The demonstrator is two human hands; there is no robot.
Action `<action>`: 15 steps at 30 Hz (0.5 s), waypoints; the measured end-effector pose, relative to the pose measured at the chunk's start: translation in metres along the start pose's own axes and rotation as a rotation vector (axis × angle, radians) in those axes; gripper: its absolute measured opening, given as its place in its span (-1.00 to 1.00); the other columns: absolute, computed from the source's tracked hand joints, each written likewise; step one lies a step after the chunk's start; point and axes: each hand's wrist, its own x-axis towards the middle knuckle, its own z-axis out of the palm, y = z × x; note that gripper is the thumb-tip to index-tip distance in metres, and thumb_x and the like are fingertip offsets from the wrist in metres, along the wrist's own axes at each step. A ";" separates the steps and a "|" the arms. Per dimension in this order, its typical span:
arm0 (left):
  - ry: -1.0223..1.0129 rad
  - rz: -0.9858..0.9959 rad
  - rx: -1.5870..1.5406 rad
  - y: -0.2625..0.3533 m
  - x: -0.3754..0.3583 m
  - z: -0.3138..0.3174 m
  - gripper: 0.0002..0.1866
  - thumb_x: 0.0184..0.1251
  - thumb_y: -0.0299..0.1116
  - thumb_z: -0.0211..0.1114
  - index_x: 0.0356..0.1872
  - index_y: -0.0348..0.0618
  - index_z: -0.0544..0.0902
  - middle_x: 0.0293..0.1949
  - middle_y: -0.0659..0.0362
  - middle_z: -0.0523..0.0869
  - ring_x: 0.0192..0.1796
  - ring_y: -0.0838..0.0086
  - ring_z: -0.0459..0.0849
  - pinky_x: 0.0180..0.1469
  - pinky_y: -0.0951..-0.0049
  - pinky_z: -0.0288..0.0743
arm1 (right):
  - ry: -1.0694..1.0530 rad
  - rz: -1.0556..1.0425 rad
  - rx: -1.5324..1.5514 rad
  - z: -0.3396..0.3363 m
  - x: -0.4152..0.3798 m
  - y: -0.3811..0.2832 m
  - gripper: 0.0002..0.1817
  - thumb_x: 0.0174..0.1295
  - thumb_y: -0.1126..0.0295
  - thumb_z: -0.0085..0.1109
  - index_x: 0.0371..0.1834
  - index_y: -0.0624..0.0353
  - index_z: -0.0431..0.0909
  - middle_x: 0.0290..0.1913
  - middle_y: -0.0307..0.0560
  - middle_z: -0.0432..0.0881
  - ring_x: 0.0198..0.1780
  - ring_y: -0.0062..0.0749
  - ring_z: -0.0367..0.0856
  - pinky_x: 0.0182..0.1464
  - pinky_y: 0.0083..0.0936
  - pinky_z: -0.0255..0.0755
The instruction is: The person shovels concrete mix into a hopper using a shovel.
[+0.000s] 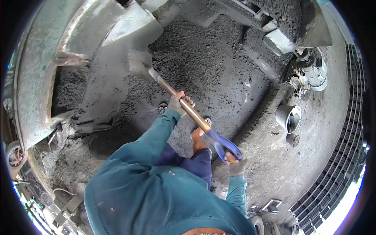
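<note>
A shovel (192,111) slants across the middle of the view, with a flat metal blade, a brown shaft and a purple D-shaped handle. Gloved fingers of my left hand (180,103) are wrapped around the shaft, partway up towards the blade. At the other end, my right hand (237,162), also gloved, grips the D-handle. The shovel blade (140,64) is up at the far left, overlapping a grey sloping metal surface (105,74) beside a heap of dark grainy material (192,47). Both my feet show on the ground below the shaft.
To the right are an electric motor (315,76) and a bucket (288,117) lying on its side. Stacked dark blocks (333,168) line the far right. A large greenish metal panel (37,78) stands at left, with a wheel (16,156) near its lower end.
</note>
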 end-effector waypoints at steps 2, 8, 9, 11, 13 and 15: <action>0.161 -0.102 -0.265 -0.037 0.037 -0.024 -0.80 0.37 -0.27 0.29 -0.37 -0.06 0.46 -0.47 0.11 0.53 -0.39 0.25 0.57 -0.21 -0.05 0.57 | 0.255 0.226 0.339 -0.012 -0.002 0.081 -0.70 0.15 0.42 0.39 -0.10 0.30 0.60 -0.25 -0.21 0.64 -0.28 -0.35 0.64 -0.30 -0.40 0.55; 0.509 -0.489 0.230 -0.231 0.098 -0.144 -0.81 0.39 -0.20 0.27 -0.32 0.07 0.43 -0.51 0.22 0.43 -0.58 0.33 0.45 -0.30 -0.07 0.51 | 0.811 0.679 0.119 -0.125 -0.131 0.299 -0.84 0.20 0.37 0.36 -0.25 0.16 0.60 -0.52 -0.31 0.45 -0.62 -0.51 0.37 -0.63 -0.52 0.30; 0.529 -0.550 0.230 -0.254 0.091 -0.142 -0.80 0.39 -0.20 0.27 -0.34 0.06 0.43 -0.53 0.22 0.42 -0.58 0.33 0.45 -0.29 -0.08 0.51 | 0.941 0.756 0.148 -0.134 -0.146 0.258 -0.84 0.21 0.35 0.36 -0.27 0.16 0.59 -0.55 -0.31 0.43 -0.65 -0.51 0.36 -0.66 -0.52 0.28; 0.548 -0.656 0.203 -0.280 0.091 -0.131 -0.78 0.37 -0.19 0.28 -0.36 0.04 0.42 -0.57 0.22 0.42 -0.59 0.34 0.45 -0.27 -0.09 0.52 | 0.960 0.757 -0.156 -0.111 -0.108 0.157 -0.88 0.24 0.39 0.26 -0.36 0.19 0.57 -0.60 -0.31 0.42 -0.70 -0.52 0.36 -0.78 -0.54 0.16; 0.538 -0.683 0.078 -0.284 0.119 -0.140 -0.78 0.36 -0.19 0.28 -0.36 0.03 0.43 -0.61 0.22 0.41 -0.57 0.33 0.47 -0.26 -0.10 0.52 | 0.856 0.633 -0.185 -0.114 -0.076 0.157 -0.80 0.25 0.45 0.19 -0.13 0.33 0.64 -0.30 -0.13 0.65 -0.35 -0.43 0.62 -0.31 -0.47 0.54; 0.470 -0.524 0.003 -0.240 0.167 -0.150 -0.79 0.38 -0.20 0.25 -0.32 -0.02 0.43 -0.55 0.19 0.44 -0.52 0.34 0.51 -0.27 -0.07 0.54 | 0.653 0.649 -0.068 -0.090 -0.008 0.215 -0.73 0.33 0.39 0.15 -0.01 0.31 0.66 -0.13 -0.08 0.69 -0.12 -0.37 0.63 -0.04 -0.37 0.54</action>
